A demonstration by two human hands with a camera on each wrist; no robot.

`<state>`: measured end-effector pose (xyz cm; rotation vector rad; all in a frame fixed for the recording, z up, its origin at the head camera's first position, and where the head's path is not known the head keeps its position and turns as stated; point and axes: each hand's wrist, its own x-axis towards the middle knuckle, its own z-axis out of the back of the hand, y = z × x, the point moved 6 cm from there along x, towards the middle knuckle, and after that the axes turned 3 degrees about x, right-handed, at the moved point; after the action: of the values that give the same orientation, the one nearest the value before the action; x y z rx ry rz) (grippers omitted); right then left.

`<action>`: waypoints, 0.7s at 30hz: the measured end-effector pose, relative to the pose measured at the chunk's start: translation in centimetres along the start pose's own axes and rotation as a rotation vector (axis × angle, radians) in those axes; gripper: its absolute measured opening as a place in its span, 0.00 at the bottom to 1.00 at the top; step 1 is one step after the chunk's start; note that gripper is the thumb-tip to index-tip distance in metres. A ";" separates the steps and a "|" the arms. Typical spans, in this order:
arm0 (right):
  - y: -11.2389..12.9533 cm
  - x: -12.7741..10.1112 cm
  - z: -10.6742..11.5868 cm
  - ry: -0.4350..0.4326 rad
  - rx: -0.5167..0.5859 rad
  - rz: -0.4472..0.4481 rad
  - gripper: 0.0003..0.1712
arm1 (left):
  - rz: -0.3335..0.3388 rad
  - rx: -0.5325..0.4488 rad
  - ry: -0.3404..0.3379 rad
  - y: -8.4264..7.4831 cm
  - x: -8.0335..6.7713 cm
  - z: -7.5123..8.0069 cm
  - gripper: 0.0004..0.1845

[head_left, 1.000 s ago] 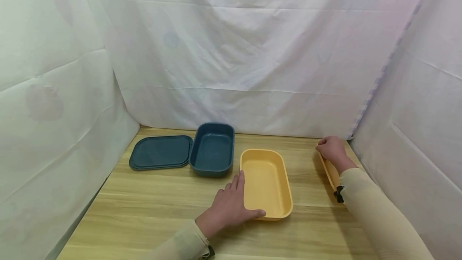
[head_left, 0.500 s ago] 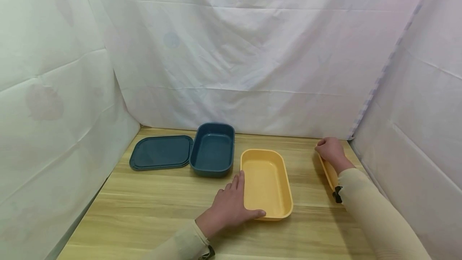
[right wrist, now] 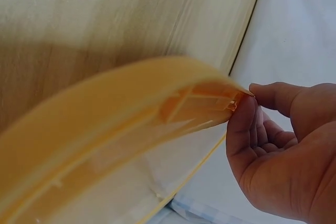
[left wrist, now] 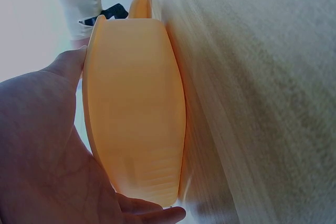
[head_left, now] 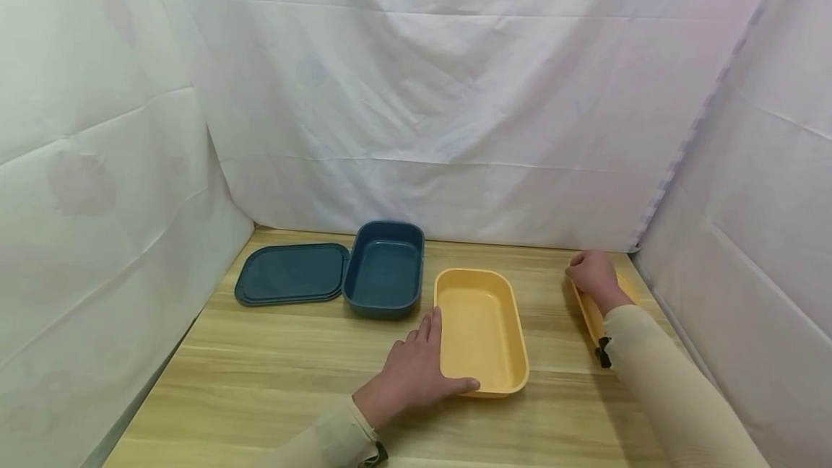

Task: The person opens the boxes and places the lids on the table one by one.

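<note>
So we've got our left hand [head_left: 408,375] resting flat against the empty rectangular yellow plastic container [head_left: 481,331] mid-table, while our right hand [head_left: 593,274] pinches the yellow plastic lid [head_left: 590,315], tilted up by the right edge.

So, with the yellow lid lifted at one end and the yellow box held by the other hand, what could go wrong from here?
1. The right hand pinches the yellow lid only at its edge, a thin grip, so the lid may slip and drop on the table.
2. The lid sits close to the cloth wall and might catch it when swung across.
3. The left hand only rests against the yellow box, which could slide toward the blue box.
</note>
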<state>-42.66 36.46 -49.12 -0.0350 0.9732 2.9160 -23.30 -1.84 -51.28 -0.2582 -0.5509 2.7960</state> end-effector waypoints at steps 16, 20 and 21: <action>-0.5 0.1 -0.5 -0.021 -0.034 -0.007 0.15 | -0.011 0.015 -0.007 -0.1 -0.1 0.2 0.77; -0.4 0.0 -0.5 -0.030 -0.042 -0.003 0.15 | -0.009 0.019 -0.008 -0.1 -0.1 0.2 0.78; -0.4 0.0 -0.6 -0.035 -0.047 0.000 0.15 | -0.009 0.021 -0.008 -0.1 -0.1 0.2 0.78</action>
<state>-42.66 36.48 -49.84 0.0143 0.9002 2.9286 -23.26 -1.86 -51.11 -0.2399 -0.5230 2.7938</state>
